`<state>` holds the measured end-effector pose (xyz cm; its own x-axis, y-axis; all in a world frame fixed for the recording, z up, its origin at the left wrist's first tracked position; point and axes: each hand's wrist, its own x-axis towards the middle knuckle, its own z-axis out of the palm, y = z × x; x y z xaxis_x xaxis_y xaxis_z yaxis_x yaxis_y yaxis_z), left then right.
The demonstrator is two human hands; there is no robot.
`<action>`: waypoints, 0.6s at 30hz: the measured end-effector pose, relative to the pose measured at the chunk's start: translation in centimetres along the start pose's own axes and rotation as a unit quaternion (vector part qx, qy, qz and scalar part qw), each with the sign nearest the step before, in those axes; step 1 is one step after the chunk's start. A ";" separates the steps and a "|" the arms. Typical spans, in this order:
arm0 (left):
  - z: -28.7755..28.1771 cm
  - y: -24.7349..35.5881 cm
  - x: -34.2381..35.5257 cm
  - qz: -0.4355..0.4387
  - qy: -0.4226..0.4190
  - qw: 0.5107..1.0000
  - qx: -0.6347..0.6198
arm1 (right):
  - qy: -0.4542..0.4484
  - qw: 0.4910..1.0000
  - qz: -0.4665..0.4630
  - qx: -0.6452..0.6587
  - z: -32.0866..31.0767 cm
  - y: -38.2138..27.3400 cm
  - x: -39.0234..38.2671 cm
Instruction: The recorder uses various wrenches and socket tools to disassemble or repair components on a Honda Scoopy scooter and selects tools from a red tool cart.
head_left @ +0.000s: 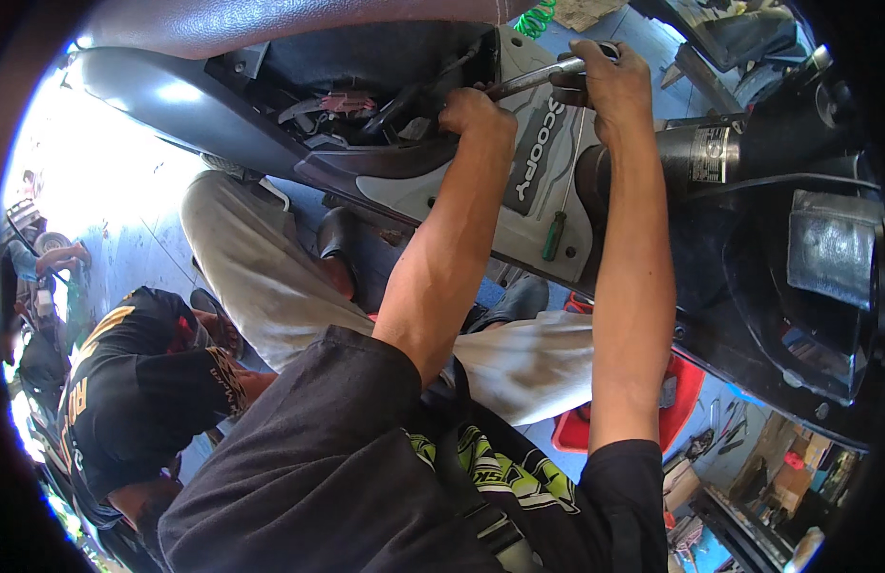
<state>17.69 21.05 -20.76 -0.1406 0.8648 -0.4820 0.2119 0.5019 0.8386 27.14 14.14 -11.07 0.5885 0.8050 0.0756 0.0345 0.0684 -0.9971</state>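
Observation:
Over the grey footboard (428, 186) of a scooter, a long shiny metal wrench (536, 79) slants between my hands. My right hand (616, 86) is closed around its far right end, where a rounded metal head shows between the fingers. My left hand (479, 113) is closed at the wrench's other end, beside the open compartment; its fingertips are mostly hidden behind the hand. Inside that opening are cables and a reddish part (349, 101). A screwdriver (554, 235) with a green handle lies on the footboard, below my right wrist.
The scooter's dark side panel (180, 91) runs to the left, its front end (724, 153) to the right. A red tray (686, 401) stands beneath my right arm. Another person (141, 392) in a black shirt crouches at left. Scattered tools (724, 430) lie lower right.

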 end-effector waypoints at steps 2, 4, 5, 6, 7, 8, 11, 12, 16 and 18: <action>-0.5 0.2 -0.2 0.110 -0.004 0.872 0.477 | -0.013 1.000 0.020 0.000 0.1 1.3 1.4; -0.4 0.1 0.3 0.100 -0.003 0.879 0.466 | -0.020 0.999 0.048 0.005 0.3 3.1 2.4; -0.1 0.0 0.9 0.101 0.017 0.879 0.466 | -0.011 0.997 0.077 0.014 0.5 4.2 2.8; 0.4 -0.4 1.6 0.089 0.017 0.904 0.418 | -0.004 0.995 0.092 0.031 0.6 5.2 3.2; 1.0 -1.0 2.4 0.068 0.052 0.937 0.340 | -0.017 0.995 0.089 0.027 0.8 6.2 3.6; 1.8 -1.7 3.5 0.044 0.090 0.965 0.242 | 0.000 0.993 0.113 0.029 0.8 7.2 3.9; 4.4 -3.9 6.9 -0.028 0.166 0.979 -0.113 | 0.034 0.986 0.153 0.059 0.6 9.3 4.9; 5.1 -4.5 7.9 -0.039 0.174 0.971 -0.163 | 0.054 0.981 0.166 0.083 0.4 9.8 5.3; 6.0 -5.9 10.7 -0.037 0.175 0.984 -0.009 | 0.116 0.967 0.191 0.125 -0.3 10.8 6.6; 5.9 -5.8 10.7 0.029 0.145 0.889 0.433 | 0.116 0.961 0.204 0.146 -0.4 11.2 6.9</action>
<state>20.62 27.49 -32.33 -0.3225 0.9119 -0.2538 0.8741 0.3898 0.2899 31.88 20.26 -21.75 0.6704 0.6488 -0.3601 -0.4459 -0.0357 -0.8944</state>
